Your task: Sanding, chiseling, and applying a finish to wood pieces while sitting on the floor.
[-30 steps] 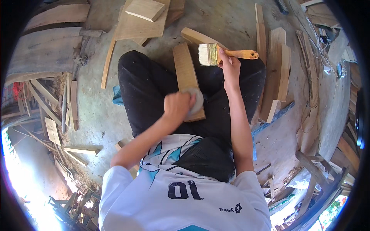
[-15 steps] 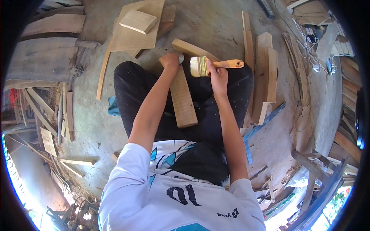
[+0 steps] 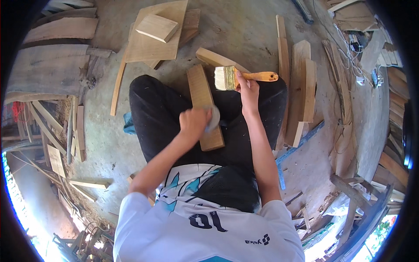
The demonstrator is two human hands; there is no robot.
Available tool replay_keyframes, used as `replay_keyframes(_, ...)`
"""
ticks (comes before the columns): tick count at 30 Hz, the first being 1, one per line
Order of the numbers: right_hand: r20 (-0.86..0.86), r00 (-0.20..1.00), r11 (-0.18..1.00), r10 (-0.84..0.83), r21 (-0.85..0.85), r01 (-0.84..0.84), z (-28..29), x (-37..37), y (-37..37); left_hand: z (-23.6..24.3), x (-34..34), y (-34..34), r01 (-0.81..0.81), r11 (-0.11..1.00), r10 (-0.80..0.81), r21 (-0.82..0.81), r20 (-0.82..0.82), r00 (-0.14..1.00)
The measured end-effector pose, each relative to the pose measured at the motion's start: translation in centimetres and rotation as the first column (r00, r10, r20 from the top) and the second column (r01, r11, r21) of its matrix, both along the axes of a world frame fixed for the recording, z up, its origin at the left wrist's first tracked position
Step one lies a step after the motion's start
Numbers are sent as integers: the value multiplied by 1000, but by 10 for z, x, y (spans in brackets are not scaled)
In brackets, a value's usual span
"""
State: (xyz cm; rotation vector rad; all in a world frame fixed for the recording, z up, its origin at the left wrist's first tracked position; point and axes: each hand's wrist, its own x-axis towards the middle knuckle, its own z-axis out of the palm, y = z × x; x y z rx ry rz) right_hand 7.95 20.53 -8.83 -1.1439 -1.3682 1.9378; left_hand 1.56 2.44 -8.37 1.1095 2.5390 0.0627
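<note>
A long wooden block [image 3: 198, 85] lies lengthwise between my bent legs. Over its nearer half is my left hand [image 3: 194, 123], its fingers closed on a round grey disc [image 3: 213, 118] that looks slightly blurred and seems to touch the wood; its exact kind is not clear. Beyond my right thigh's inner side, my right hand [image 3: 247, 89] grips a wide paintbrush [image 3: 260, 76] by its orange handle. The brush's pale bristles [image 3: 221, 78] point left, above the block's far right side and apart from it.
Ahead on the concrete floor, a small block [image 3: 157, 27] rests on a flat board [image 3: 146, 50]. Several planks [image 3: 301, 83] and a blue metal square [image 3: 301, 142] lie at my right. A blue cloth [image 3: 128, 124] is by my left knee. Stacked timber [image 3: 56, 65] lines the left.
My left hand has drawn the grey disc from the block's far end toward me, to its nearer half. My right hand with the paintbrush has stayed nearly in place.
</note>
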Motion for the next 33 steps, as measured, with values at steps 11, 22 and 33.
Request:
replay_keyframes(11,-57,998,992,21,125,-13,-16,-11,-7,-87,-138,87,-324,943,324,-81,-4,946)
replay_keyframes(22,-49,998,998,-38,-49,36,15,-4,-4,31,38,-32,-79,994,78,78,9,997)
replay_keyframes(33,9,999,982,48,185,-49,-9,-17,-8,-101,-128,94,-261,965,257,4,-195,946)
